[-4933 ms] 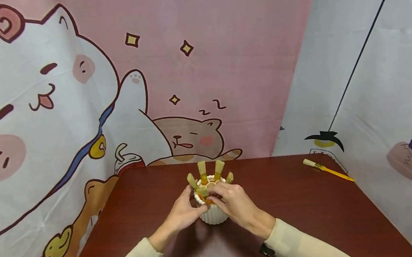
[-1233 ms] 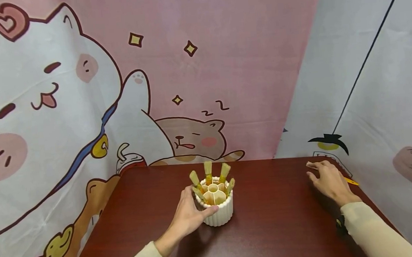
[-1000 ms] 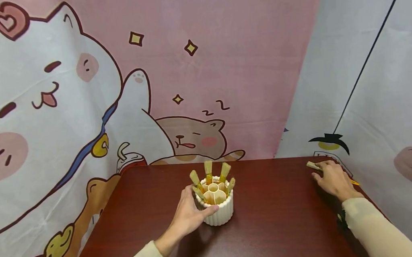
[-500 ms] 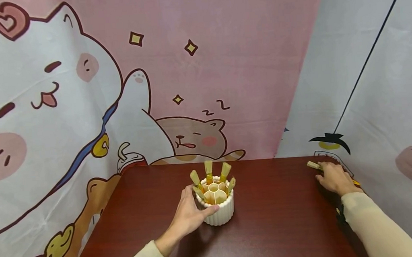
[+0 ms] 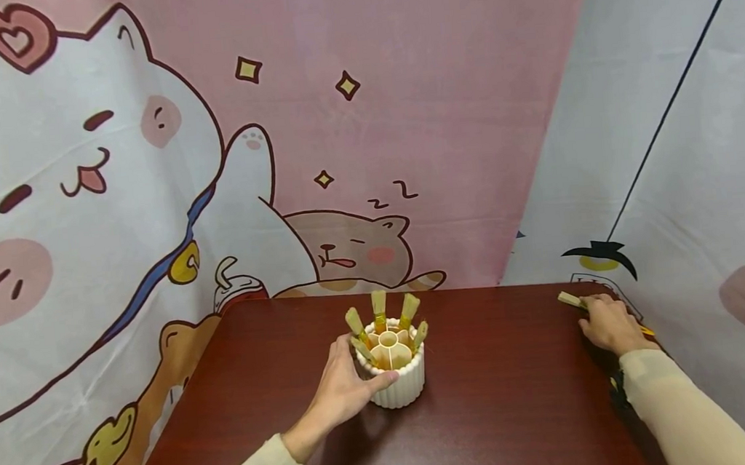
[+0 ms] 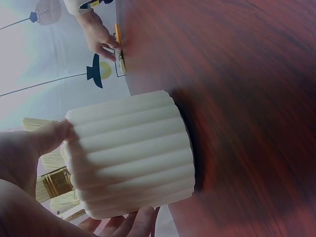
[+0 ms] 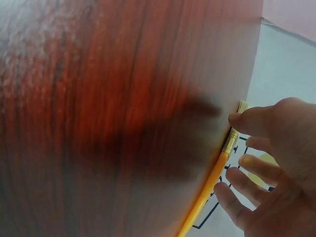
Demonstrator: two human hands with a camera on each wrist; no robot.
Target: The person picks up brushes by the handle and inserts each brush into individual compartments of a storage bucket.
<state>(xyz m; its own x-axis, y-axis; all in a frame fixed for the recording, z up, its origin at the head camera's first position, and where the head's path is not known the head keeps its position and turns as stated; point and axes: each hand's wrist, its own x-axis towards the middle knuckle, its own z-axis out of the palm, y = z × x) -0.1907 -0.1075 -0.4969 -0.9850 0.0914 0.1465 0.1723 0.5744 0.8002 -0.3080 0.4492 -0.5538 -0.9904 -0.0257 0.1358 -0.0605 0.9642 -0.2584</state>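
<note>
A ribbed white brush holder, with round compartments inside, stands upright on the table. Several flat paint brushes lean outward in its outer compartments, bristles up. My left hand grips the holder's left side, thumb across the front near the rim. In the left wrist view, fingertips press its ribbed wall. Far right, my right hand is over another paint brush, lying flat with its bristles pointing left. The right wrist view shows its yellow handle, the thumb across the bristle end and the other fingers loosely spread.
The dark red-brown wooden table ends at a back edge against a cloth backdrop printed with cartoon cats. The loose brush lies close to the table's right edge.
My right hand has left the holder and reached the loose brush at far right, then shifted slightly along it, baring its bristles. My left hand stays at the holder.
</note>
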